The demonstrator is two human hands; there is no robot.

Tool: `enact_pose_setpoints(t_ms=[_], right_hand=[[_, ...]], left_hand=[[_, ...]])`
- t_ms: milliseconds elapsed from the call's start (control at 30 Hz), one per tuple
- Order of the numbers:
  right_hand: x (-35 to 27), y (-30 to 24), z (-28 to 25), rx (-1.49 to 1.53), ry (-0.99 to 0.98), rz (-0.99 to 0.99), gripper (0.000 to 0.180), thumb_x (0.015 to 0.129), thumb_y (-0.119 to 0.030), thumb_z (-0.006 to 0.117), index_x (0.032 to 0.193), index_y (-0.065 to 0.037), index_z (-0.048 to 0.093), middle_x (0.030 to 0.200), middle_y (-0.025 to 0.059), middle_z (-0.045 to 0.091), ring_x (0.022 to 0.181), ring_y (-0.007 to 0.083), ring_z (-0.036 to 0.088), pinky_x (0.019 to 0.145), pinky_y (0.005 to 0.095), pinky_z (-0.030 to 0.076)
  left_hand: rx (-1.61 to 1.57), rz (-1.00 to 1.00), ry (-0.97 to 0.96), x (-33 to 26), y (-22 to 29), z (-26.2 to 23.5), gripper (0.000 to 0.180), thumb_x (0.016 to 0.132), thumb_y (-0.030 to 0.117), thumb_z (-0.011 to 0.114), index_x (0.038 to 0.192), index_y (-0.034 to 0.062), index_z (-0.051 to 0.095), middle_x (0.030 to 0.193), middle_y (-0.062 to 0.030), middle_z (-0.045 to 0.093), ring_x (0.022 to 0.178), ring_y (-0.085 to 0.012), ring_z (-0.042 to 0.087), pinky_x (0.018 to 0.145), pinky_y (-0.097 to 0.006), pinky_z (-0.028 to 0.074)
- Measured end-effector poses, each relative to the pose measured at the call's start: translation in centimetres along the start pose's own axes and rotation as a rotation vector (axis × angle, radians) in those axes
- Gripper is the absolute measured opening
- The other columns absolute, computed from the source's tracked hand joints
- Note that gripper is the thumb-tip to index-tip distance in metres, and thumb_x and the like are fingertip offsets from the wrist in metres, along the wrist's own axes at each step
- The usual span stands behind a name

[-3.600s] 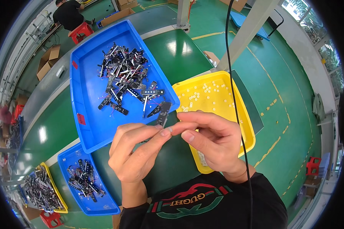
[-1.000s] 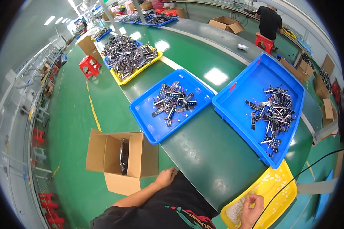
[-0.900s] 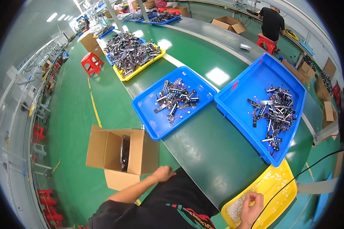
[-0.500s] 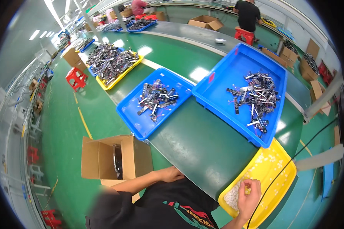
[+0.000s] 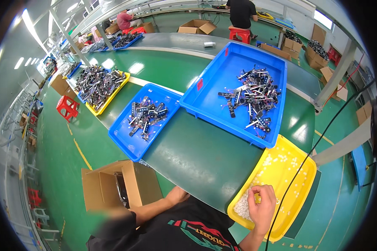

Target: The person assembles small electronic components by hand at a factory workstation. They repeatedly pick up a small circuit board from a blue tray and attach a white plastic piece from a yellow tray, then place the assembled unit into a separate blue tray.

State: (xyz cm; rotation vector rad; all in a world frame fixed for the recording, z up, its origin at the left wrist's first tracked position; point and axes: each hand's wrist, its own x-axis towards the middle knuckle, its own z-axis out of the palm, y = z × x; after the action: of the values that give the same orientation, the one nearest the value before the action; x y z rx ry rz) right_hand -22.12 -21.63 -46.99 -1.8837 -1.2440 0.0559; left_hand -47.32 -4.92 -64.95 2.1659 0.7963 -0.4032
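Over the near end of a yellow tray [image 5: 308,167], my right hand [image 5: 262,205] is raised with thumb and fingers pinched together. Whatever lies between the fingertips is too small to make out. Beneath and beside it, small white plastic pieces [image 5: 242,208] lie heaped in the tray's near corner, with more scattered across its floor. My left hand [image 5: 178,195] is at the near edge of the green worktable [image 5: 192,163], its fingers curled and their tips out of sight. Just beyond the yellow tray stands a deep blue bin [image 5: 213,92] holding a pile of small black electronic parts with thin wires [image 5: 257,94].
Left of the bin, a shallow blue tray [image 5: 123,129] holds similar parts. An open cardboard box [image 5: 144,184] stands beside my left arm. A black cable [image 5: 295,175] hangs across the yellow tray. Farther left are a loaded yellow tray [image 5: 113,98] and a red stool [image 5: 67,107].
The view has turned, so the table and trays sit farther left in it. Both hands keep nearly the same pose, the right still pinched above the yellow tray.
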Motion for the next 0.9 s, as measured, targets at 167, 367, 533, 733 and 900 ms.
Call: enact_pose_setpoints(t_ms=[167, 367, 533, 733, 900], right_hand=[[-0.1, 0.1, -0.2, -0.001, 0.023, 0.004, 0.013, 0.072, 0.002, 0.065, 0.080, -0.002, 0.056, 0.073, 0.0109, 0.057, 0.069, 0.0292, 0.054, 0.061, 0.0382, 0.043], [0.2, -0.4, 0.1, -0.007, -0.011, -0.068, 0.014, 0.071, 0.002, 0.066, 0.080, -0.003, 0.057, 0.073, 0.0100, 0.058, 0.068, 0.0290, 0.055, 0.060, 0.0374, 0.044], [-0.2, 0.0, -0.6, -0.068, 0.048, -0.047, 0.015, 0.071, 0.001, 0.068, 0.081, -0.003, 0.058, 0.072, 0.0091, 0.058, 0.068, 0.0280, 0.055, 0.059, 0.0369, 0.044], [-0.6, -0.3, -1.0, -0.105, 0.064, -0.024, 0.014, 0.072, -0.001, 0.069, 0.081, -0.004, 0.059, 0.073, 0.0085, 0.059, 0.068, 0.0271, 0.056, 0.059, 0.0365, 0.045], [-0.7, -0.5, -1.1, -0.121, 0.083, -0.012, 0.013, 0.073, -0.002, 0.069, 0.081, -0.004, 0.059, 0.073, 0.0087, 0.060, 0.067, 0.0272, 0.056, 0.059, 0.0367, 0.045]], left_hand=[[-0.012, 0.386, 0.069, -0.6, -2.6, 2.4, 0.052, 0.081, 0.008, 0.056, 0.130, -0.0005, 0.043, 0.126, -0.0301, 0.047, 0.119, -0.0428, 0.045, 0.101, -0.046, 0.038], [0.324, 0.325, -0.053, 4.2, -7.8, 7.9, 0.039, 0.076, 0.021, 0.055, 0.112, 0.0065, 0.060, 0.104, -0.0202, 0.064, 0.090, -0.0427, 0.062, 0.076, -0.049, 0.051], [0.558, 0.143, 0.084, 4.0, -6.9, 7.1, 0.037, 0.077, 0.020, 0.054, 0.112, 0.0096, 0.063, 0.111, -0.0174, 0.064, 0.097, -0.0371, 0.062, 0.077, -0.047, 0.052], [0.455, -0.213, 0.005, 5.0, -6.6, 6.5, 0.037, 0.083, 0.026, 0.053, 0.116, 0.0140, 0.064, 0.122, -0.0118, 0.061, 0.111, -0.0315, 0.060, 0.085, -0.043, 0.052], [0.301, -0.473, -0.113, 5.2, -8.7, 5.9, 0.039, 0.087, 0.031, 0.051, 0.123, 0.0171, 0.060, 0.130, -0.0108, 0.055, 0.117, -0.0313, 0.055, 0.092, -0.041, 0.049]])
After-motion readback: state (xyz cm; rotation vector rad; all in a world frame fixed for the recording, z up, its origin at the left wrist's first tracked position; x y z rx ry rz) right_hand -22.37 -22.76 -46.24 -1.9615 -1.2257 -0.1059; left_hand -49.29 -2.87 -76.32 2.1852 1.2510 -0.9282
